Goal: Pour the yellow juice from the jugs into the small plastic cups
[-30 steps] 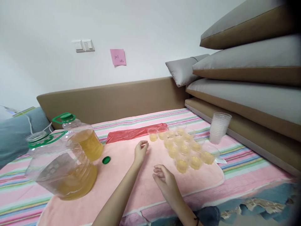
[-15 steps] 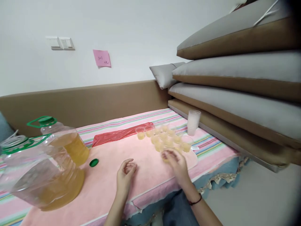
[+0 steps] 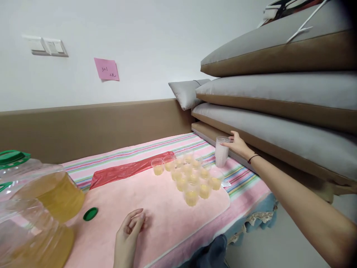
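Mat [image 3: 117, 197] on striped cloth [image 3: 244, 186], cushions [image 3: 279, 87] by wall [image 3: 147, 41], left hand [image 3: 129, 230] half-curled, right hand [image 3: 240, 146] at cup stack [image 3: 221, 155], grip unclear

A thin, close-fitting bracelet [image 3: 252, 158], nearly black, rings the right wrist [image 3: 250, 154]; its material is too small to make out. On one side of the bracelet is the bare right hand [image 3: 237, 144], on the other the bare right forearm [image 3: 295, 201], widening away from it. Well apart from the bracelet, the left hand [image 3: 126, 234] is bare too, with slender fingers [image 3: 136, 225]. Lower than the bracelet shows creased dark blue cloth [image 3: 210, 253], apparently clothing
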Tool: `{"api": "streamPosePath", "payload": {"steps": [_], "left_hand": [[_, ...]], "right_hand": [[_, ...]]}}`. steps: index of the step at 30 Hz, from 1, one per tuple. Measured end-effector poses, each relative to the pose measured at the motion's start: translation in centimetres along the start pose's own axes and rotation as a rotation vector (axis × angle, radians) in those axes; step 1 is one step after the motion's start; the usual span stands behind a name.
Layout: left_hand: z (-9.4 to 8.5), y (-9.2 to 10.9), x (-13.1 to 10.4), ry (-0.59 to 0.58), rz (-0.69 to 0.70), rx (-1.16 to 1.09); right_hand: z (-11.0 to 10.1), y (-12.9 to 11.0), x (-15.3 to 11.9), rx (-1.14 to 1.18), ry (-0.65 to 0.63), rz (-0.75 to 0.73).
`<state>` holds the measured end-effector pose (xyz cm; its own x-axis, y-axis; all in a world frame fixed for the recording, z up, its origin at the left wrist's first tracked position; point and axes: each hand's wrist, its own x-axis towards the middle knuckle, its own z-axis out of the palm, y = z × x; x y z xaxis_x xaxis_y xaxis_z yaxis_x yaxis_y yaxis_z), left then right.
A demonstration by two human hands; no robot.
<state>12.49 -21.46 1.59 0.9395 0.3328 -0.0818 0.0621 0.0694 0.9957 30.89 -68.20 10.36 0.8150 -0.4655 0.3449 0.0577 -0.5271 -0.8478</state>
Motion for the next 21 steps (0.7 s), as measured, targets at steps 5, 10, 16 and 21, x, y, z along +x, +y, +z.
{"api": "streamPosePath", "payload": {"steps": [5,10,16,21], "left_hand": [[-0.3,0.3,0.0,0.030,-0.006,0.020],[-0.4,0.3,0.3,0.034,-0.036,0.005],[-0.4,0.4,0.3,0.035,-0.032,0.014],[-0.5,0.5,0.2,0.047,-0.022,0.002]], "right_hand": [[0.7,1.1,1.9,-0.111,-0.011,-0.028],[0.9,1.1,2.5,-0.181,-0.018,-0.065],[0.5,0.3,2.5,-0.243,-0.016,-0.076],[-0.4,-0.2,2.3,-0.277,0.000,-0.082]]}}
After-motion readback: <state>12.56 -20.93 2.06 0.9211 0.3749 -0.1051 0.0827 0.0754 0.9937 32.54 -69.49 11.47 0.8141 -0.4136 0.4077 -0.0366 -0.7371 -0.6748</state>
